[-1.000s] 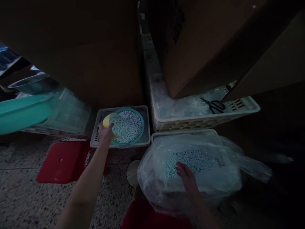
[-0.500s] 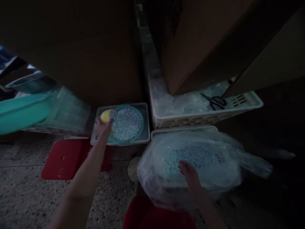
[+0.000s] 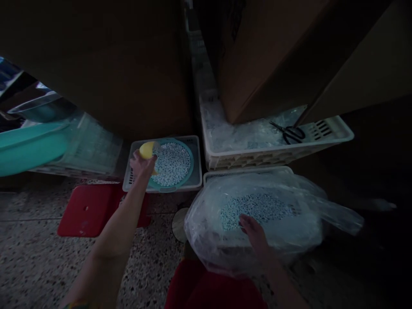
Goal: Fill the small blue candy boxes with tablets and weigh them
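My left hand (image 3: 141, 166) is closed around a yellow scoop (image 3: 147, 149) with a rounded body. It is tilted over the left side of a teal round basin (image 3: 192, 166). Small white and bluish pellets (image 3: 172, 165) fill that basin, which sits in a white plastic crate (image 3: 198, 159). My right hand (image 3: 252, 229) hovers over or rests on a clear plastic bag (image 3: 206, 240), its fingers slightly bent and apart, holding nothing visible. More pellets (image 3: 257, 208) lie spread within the bag, close to my right fingertips. The bag drapes over another white crate (image 3: 247, 171).
Black-handled scissors (image 3: 291, 134) lie on plastic wrap in an upper-right white crate (image 3: 277, 148). Large cardboard boxes (image 3: 257, 64) loom at the back. A red plastic stool (image 3: 85, 210) is on the speckled floor at left, below a turquoise basin (image 3: 35, 143).
My left hand and the yellow scoop have shifted slightly up and right over the basin. My right hand stays almost in place above the bag. The view has tilted slightly.
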A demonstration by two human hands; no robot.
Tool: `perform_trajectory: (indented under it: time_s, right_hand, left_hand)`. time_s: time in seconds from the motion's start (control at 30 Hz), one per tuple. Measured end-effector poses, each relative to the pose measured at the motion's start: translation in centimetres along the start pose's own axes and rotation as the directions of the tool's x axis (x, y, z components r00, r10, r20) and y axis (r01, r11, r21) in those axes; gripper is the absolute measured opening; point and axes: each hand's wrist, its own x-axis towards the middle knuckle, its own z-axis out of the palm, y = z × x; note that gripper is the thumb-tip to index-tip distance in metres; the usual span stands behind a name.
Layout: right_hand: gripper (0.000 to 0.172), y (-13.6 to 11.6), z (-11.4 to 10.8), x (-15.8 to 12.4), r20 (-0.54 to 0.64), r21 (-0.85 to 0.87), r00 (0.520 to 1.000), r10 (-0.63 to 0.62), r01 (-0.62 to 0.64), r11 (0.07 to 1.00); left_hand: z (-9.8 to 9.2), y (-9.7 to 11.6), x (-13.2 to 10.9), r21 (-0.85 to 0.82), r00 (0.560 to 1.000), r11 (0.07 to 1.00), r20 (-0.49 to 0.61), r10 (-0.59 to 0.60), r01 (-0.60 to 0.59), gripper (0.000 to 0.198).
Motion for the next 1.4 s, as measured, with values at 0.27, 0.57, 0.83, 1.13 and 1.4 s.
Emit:
perform_trajectory:
  time_s: [0.27,0.57,0.83,1.13,1.4]
  right_hand:
    - [0.054,1.5,-1.2,0.7,-0.018,-0.036,1.000,0.010,-0.010,0.999]
    - [0.052,1.3,-0.4,0.1,0.026,-0.043,0.999,0.026,-0.025,0.999]
    - [0.054,1.9,-1.0,0.3,0.005,-0.027,0.999,0.038,-0.037,0.999]
    - [0.051,2.0,-0.6,0.3,0.039,-0.073,0.999,0.029,-0.026,0.997]
    - [0.049,2.0,-0.6,0.1,0.027,-0.058,0.999,0.019,-0.018,0.998]
  left_hand:
    - [0.3,-1.4,0.4,0.027,0.998,1.000,-0.067,0.003,-0.002,0.081]
    - [-0.5,0.4,-0.8,-0.019,0.997,0.998,-0.039,0.066,-0.067,0.081]
    - [0.1,-1.2,-0.7,0.061,0.993,0.995,-0.082,0.080,-0.075,0.083]
    - [-0.6,-0.8,-1.3,0.046,0.970,0.975,-0.105,0.220,-0.216,0.081]
    - [0.6,-2.0,-0.8,0.138,0.917,0.926,-0.147,0.370,-0.351,0.085]
